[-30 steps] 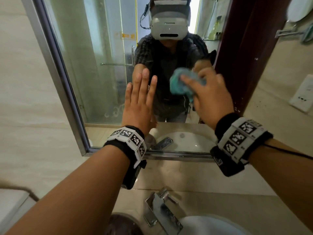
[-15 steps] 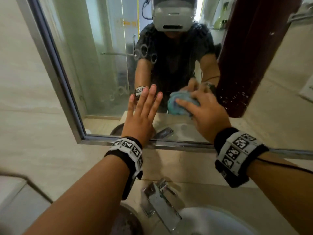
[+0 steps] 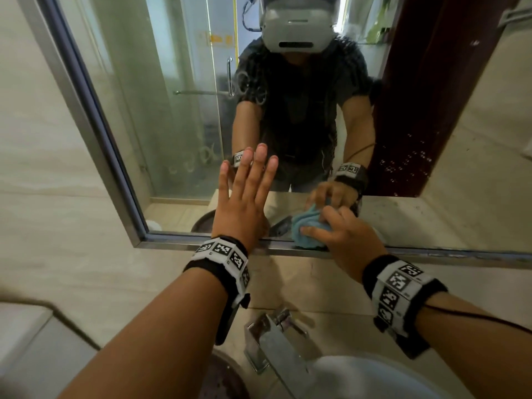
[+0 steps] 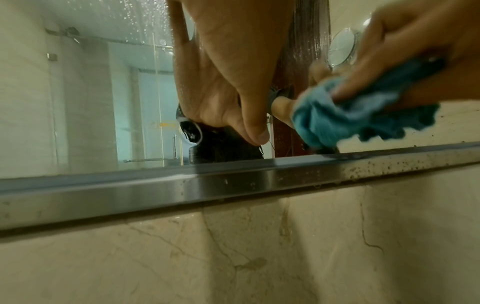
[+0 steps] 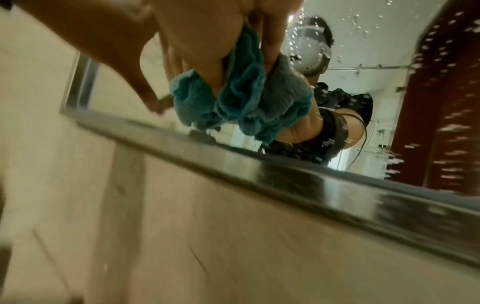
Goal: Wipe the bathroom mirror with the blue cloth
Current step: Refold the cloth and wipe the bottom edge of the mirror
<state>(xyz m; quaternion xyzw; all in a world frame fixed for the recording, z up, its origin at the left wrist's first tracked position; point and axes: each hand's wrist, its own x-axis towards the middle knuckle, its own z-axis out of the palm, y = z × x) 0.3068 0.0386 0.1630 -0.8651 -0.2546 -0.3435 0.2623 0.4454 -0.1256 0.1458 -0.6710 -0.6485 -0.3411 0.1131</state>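
The wall mirror point(image 3: 178, 116) has a metal frame point(image 3: 230, 246) along its lower edge. My right hand point(image 3: 339, 234) grips a bunched blue cloth point(image 3: 305, 226) and presses it on the glass just above that lower frame. The right wrist view shows the cloth point(image 5: 241, 102) squeezed between the fingers, touching the frame point(image 5: 259, 164). My left hand point(image 3: 244, 197) lies flat on the glass left of the cloth, fingers straight and pointing up. In the left wrist view the left hand point(image 4: 233, 82) rests on the mirror beside the cloth point(image 4: 345, 115). Water drops dot the glass at the right.
Below the mirror is a beige marble wall point(image 3: 288, 283), then a chrome tap point(image 3: 276, 341) and a white basin point(image 3: 374, 378). A dark round object point(image 3: 224, 378) sits left of the tap. The mirror reflects a person with a headset, a glass shower door and a dark red door.
My right hand has dragged the cloth down the glass from mid-height to the lower frame. My left hand stays flat on the mirror, and the view has tilted downward.
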